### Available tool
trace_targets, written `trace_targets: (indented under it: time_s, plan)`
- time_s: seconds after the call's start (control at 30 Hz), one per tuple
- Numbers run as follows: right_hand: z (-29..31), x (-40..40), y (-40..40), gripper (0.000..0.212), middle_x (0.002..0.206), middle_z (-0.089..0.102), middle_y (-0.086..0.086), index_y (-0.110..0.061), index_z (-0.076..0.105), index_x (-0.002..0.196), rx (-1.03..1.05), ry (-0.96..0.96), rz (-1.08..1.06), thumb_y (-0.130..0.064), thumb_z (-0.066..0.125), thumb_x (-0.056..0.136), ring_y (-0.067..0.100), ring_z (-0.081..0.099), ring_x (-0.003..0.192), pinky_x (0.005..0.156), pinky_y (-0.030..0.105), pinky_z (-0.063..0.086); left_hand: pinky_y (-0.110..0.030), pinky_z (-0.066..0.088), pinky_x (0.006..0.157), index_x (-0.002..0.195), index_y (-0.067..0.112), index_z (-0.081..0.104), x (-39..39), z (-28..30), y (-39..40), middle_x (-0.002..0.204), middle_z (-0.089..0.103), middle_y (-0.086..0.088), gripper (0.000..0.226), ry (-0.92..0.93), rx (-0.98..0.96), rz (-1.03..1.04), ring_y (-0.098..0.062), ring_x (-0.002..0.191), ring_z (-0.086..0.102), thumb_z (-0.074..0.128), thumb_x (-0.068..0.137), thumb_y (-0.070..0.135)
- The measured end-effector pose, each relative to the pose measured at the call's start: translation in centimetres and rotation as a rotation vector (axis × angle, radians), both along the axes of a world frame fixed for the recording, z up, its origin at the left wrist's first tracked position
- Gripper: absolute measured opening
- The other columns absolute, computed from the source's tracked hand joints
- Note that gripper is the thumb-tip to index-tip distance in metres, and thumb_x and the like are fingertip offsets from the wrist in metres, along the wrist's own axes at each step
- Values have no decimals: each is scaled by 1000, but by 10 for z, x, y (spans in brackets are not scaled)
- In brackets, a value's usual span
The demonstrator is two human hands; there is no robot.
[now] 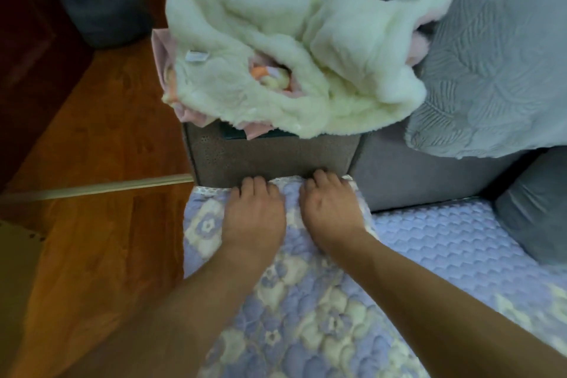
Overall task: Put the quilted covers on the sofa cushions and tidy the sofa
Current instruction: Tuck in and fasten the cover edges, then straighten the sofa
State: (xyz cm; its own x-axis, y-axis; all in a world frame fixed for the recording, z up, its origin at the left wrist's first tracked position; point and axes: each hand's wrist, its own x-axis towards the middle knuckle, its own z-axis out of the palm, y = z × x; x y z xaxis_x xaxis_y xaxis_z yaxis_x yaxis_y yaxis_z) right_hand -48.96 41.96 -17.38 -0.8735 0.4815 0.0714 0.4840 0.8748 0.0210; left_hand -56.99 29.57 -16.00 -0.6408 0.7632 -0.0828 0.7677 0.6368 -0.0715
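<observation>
A lilac quilted cover with a cream flower pattern [306, 310] lies over the sofa seat cushion. My left hand [254, 212] and my right hand [331, 209] press side by side on its far edge. Their fingertips curl down where the cover meets the brown sofa armrest [270, 156], and the tips are hidden in that gap. A lilac embossed part of the cover [454, 242] spreads to the right.
A heap of white fluffy blanket with pink lining [291, 49] sits on the armrest. A grey quilted cover [497, 64] drapes the sofa back, with a grey cushion [537, 209] below it. Wooden floor [101, 132] and a dark bag [104, 6] lie at the left.
</observation>
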Motion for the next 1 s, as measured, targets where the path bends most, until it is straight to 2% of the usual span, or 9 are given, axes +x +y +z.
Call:
trace_targets:
  time_s: [0.1,0.27,0.4,0.5,0.6,0.7,0.77,0.9,1.0]
  plan:
    - [-6,7,-4,31,119,58,12,-7,61,121,-82,171,166,-15,53,93,29,54,103,92,40,45,-41,50,96,132,8,58,-9,-21,-16,124,61,-12,43,-48,260,-205,-30,108,58,40,93,17]
    - [3,-10,7,44,100,69,11,-13,71,109,-217,28,188,-36,38,91,33,62,90,80,40,51,-36,46,68,92,16,70,-31,7,10,87,67,-6,26,-199,222,-158,-29,81,64,46,94,26]
    - [21,-34,-1,56,86,71,12,-10,71,86,-178,-240,280,-39,23,87,36,67,77,66,40,48,-38,45,88,114,18,66,-34,11,14,117,68,-4,32,-272,30,-77,-28,109,62,38,103,29]
    - [27,-34,-2,35,91,70,11,-11,70,89,-186,-231,185,-27,40,94,34,67,83,71,37,44,-34,45,101,134,22,59,-30,12,-27,132,63,-1,36,-397,348,-33,-23,120,58,40,104,32]
    - [7,-16,-6,38,77,67,12,-9,69,84,-192,-87,89,-31,39,89,33,62,69,72,39,50,-38,48,90,115,18,65,-39,1,-76,116,63,-4,21,-253,644,303,-25,108,57,51,100,25]
    - [-3,-13,-10,41,83,66,11,-11,69,92,-165,30,54,-33,34,90,32,60,75,78,39,48,-40,50,86,103,25,59,-80,-15,-88,106,65,-9,15,-719,779,798,-28,94,62,54,97,37]
    - [-8,-13,-9,39,82,65,10,-11,66,94,-140,108,38,-32,34,91,31,58,74,77,38,45,-30,45,71,96,19,63,-91,-16,-82,94,67,-7,21,-997,727,782,-20,77,61,49,103,35]
    - [-11,-15,-10,38,83,66,11,-10,65,98,-133,115,4,-31,34,91,32,59,76,79,40,45,-27,36,57,79,13,62,-99,-26,-91,74,64,-4,32,-811,528,610,-22,73,59,52,102,34]
    - [-10,-18,-11,44,89,68,11,-11,68,101,-114,88,9,-33,31,91,32,61,83,84,41,46,-30,48,73,98,11,73,-112,-32,-84,105,71,-14,28,-795,323,668,-28,101,65,53,100,29]
